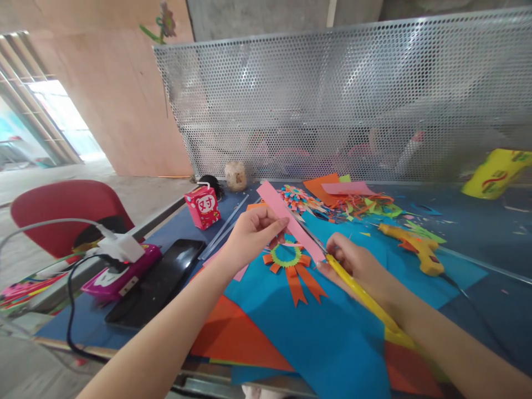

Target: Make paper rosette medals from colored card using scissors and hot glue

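My left hand [266, 226] pinches a pink paper strip [272, 200] near its middle, holding it slanted above the table. In my right hand [349, 257] is a pair of yellow-handled scissors [361, 293], with the metal blades lying along the strip's right edge. Whether the blades are parted I cannot make out. Below the strip, on blue paper [291, 327], lies a paper rosette ring [286, 265] of yellow-green and orange with two orange notched tails [305, 282]. The strip and my left fingers hide part of the ring.
Behind the hands are a multicoloured paper flower [297, 197] and a heap of paper scraps [361, 205]. A yellow glue gun [415, 249] lies right. A phone [158, 282], purple power strip [122, 277] and red drink carton [202, 208] sit left. A perforated metal screen [332, 105] bounds the back.
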